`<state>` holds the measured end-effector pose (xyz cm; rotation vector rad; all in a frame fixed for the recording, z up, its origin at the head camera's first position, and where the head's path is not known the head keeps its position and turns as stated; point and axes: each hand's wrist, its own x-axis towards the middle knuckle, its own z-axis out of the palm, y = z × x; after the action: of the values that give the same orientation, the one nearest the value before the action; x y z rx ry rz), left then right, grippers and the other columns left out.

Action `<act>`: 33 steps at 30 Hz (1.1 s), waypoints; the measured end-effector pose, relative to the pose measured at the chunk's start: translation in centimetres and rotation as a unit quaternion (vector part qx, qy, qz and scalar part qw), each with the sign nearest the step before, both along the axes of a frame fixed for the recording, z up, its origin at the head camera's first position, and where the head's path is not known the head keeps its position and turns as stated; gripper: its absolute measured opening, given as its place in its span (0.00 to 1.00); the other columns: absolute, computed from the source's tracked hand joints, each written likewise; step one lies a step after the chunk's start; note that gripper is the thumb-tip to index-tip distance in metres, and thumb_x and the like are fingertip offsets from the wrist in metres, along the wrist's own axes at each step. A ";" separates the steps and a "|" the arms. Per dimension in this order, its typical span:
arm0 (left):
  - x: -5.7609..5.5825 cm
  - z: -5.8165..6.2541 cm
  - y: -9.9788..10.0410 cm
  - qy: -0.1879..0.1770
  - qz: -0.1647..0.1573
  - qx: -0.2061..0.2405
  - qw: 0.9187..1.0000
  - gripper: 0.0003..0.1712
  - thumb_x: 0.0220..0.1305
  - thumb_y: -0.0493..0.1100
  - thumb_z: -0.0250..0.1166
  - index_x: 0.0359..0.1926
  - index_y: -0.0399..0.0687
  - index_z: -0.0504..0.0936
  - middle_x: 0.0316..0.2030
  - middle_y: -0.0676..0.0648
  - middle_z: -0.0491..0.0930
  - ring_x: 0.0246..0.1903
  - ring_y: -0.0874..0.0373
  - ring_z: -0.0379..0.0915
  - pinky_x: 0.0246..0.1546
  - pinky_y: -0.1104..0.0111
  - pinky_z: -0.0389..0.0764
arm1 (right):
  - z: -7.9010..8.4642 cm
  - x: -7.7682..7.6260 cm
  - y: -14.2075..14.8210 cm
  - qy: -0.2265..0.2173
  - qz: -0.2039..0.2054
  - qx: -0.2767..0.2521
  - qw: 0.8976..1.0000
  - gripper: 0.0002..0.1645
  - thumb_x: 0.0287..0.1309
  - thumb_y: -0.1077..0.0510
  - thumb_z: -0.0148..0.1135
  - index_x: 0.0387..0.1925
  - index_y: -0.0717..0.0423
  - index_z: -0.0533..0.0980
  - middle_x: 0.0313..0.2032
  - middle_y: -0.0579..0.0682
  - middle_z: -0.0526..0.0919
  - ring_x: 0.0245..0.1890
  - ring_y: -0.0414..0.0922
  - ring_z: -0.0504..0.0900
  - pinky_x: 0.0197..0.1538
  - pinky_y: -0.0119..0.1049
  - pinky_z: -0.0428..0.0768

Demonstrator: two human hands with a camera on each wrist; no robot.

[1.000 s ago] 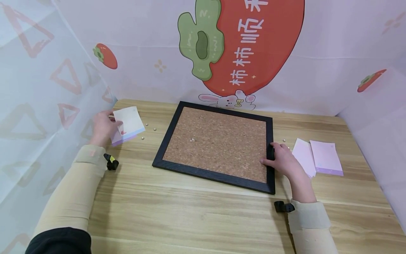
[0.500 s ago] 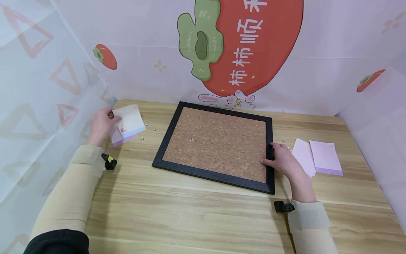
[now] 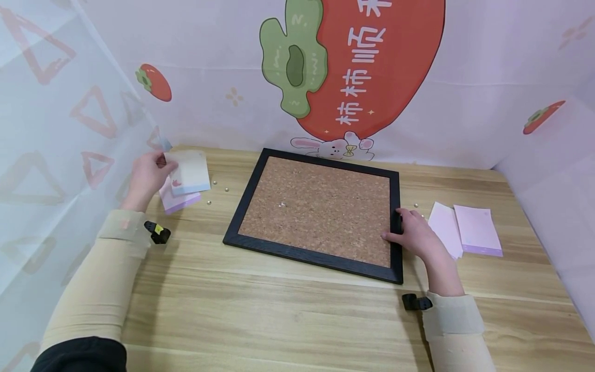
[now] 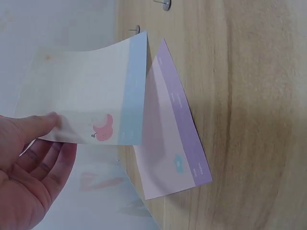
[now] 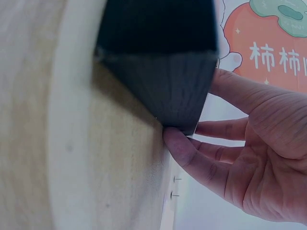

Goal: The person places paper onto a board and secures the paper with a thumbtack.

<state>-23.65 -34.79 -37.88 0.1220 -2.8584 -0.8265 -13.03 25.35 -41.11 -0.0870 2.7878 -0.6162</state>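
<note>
My left hand pinches a white note sheet by one edge, thumb on its face and fingers curled behind. The sheet has a blue band and a small pink print. Under it on the table lies a pink note sheet with a purple band, partly covered in the head view. A cork board in a black frame lies mid-table. At its right side my right hand grips the frame, thumb over the top and fingers at the outer edge, as the right wrist view also shows.
Several thumbtacks lie on the wooden table between the left sheets and the board. Another thumbtack is right of the frame. Two pale pink sheets lie at the right. Printed cloth walls the back and sides.
My left hand has shifted slightly up and left, and the white sheet has turned a little and uncovered more of the pink one. My right hand and the board stay put.
</note>
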 end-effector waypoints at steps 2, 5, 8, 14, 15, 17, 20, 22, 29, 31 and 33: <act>-0.1 0.1 -0.1 -0.002 0.005 0.005 1.000 0.15 0.72 0.45 0.60 0.42 0.34 0.79 0.42 0.32 0.81 0.33 0.61 0.73 0.35 0.71 0.71 | 0.0 0.0 0.0 -0.001 0.001 0.001 1.000 0.51 0.58 0.46 0.70 0.68 0.77 0.59 0.62 0.80 0.66 0.59 0.69 0.71 0.61 0.65 0.72; -0.1 0.4 -0.1 -0.006 0.015 0.024 1.000 0.15 0.71 0.47 0.61 0.44 0.36 0.80 0.43 0.33 0.82 0.28 0.77 0.67 0.30 0.81 0.68 | 0.0 0.0 0.0 -0.002 0.001 0.003 1.000 0.52 0.58 0.46 0.70 0.68 0.77 0.59 0.62 0.80 0.66 0.59 0.70 0.71 0.62 0.65 0.72; 0.0 0.6 0.0 -0.012 0.029 0.043 0.999 0.17 0.71 0.50 0.61 0.41 0.37 0.78 0.42 0.39 0.83 0.28 0.80 0.64 0.29 0.82 0.68 | 0.0 0.0 0.0 -0.003 0.001 0.004 1.000 0.52 0.58 0.46 0.70 0.68 0.77 0.59 0.62 0.80 0.66 0.59 0.70 0.71 0.61 0.65 0.72; -0.1 1.0 0.1 -0.019 0.046 0.077 0.996 0.20 0.70 0.56 0.60 0.36 0.42 0.75 0.30 0.67 0.76 0.32 0.72 0.68 0.30 0.77 0.70 | 0.0 0.0 0.1 -0.001 0.005 0.007 1.000 0.51 0.59 0.46 0.70 0.68 0.77 0.59 0.62 0.81 0.66 0.60 0.70 0.70 0.62 0.65 0.71; -0.1 1.1 0.2 -0.019 0.046 0.084 0.995 0.20 0.70 0.57 0.61 0.36 0.42 0.75 0.28 0.70 0.74 0.32 0.71 0.68 0.29 0.77 0.70 | 0.0 0.0 0.1 -0.001 0.006 0.007 1.000 0.51 0.59 0.46 0.70 0.68 0.77 0.59 0.62 0.81 0.66 0.60 0.71 0.70 0.62 0.65 0.71; -0.1 1.2 0.5 -0.013 0.043 0.101 0.994 0.20 0.70 0.56 0.61 0.35 0.42 0.75 0.25 0.72 0.72 0.31 0.69 0.68 0.29 0.77 0.70 | 0.0 0.0 0.1 0.000 0.008 0.006 1.000 0.51 0.59 0.46 0.70 0.68 0.77 0.59 0.62 0.81 0.66 0.61 0.71 0.69 0.63 0.65 0.70; -0.2 1.2 1.0 -0.003 0.032 0.132 0.991 0.18 0.70 0.52 0.62 0.34 0.41 0.75 0.24 0.73 0.72 0.32 0.70 0.68 0.30 0.80 0.70 | 0.0 0.0 0.1 0.001 0.008 0.004 1.000 0.51 0.59 0.46 0.70 0.68 0.77 0.59 0.62 0.81 0.65 0.62 0.72 0.68 0.63 0.66 0.70; -0.3 1.2 1.5 0.002 0.023 0.154 0.988 0.17 0.70 0.50 0.63 0.34 0.39 0.74 0.24 0.73 0.73 0.32 0.70 0.67 0.31 0.81 0.70 | 0.0 0.0 0.1 0.000 0.007 0.003 1.000 0.51 0.59 0.46 0.70 0.68 0.77 0.59 0.62 0.81 0.65 0.61 0.71 0.69 0.63 0.65 0.70; -0.7 0.9 3.0 0.009 0.003 0.197 0.980 0.19 0.70 0.48 0.63 0.31 0.39 0.69 0.25 0.72 0.74 0.30 0.73 0.69 0.32 0.81 0.74 | 0.2 0.1 0.1 -0.001 0.005 0.004 1.000 0.51 0.58 0.46 0.70 0.68 0.77 0.59 0.62 0.81 0.66 0.60 0.70 0.70 0.62 0.65 0.72; -0.8 0.8 3.4 0.005 0.000 0.203 0.979 0.19 0.70 0.48 0.63 0.31 0.39 0.69 0.25 0.72 0.75 0.30 0.73 0.71 0.34 0.81 0.76 | 0.2 0.1 0.0 0.002 0.006 0.004 1.000 0.51 0.58 0.46 0.70 0.68 0.77 0.59 0.62 0.81 0.66 0.59 0.70 0.71 0.62 0.65 0.72; -0.9 0.7 3.8 0.003 -0.002 0.209 0.978 0.19 0.70 0.48 0.63 0.31 0.39 0.68 0.25 0.70 0.75 0.31 0.71 0.71 0.35 0.79 0.77 | 0.2 0.1 0.0 0.003 0.006 0.003 1.000 0.51 0.58 0.47 0.70 0.68 0.77 0.58 0.61 0.81 0.66 0.59 0.70 0.71 0.62 0.64 0.72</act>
<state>-24.59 -31.04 -37.23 0.1620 -2.6337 -1.4144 -12.89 25.39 -40.88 -0.1052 2.7923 -0.6061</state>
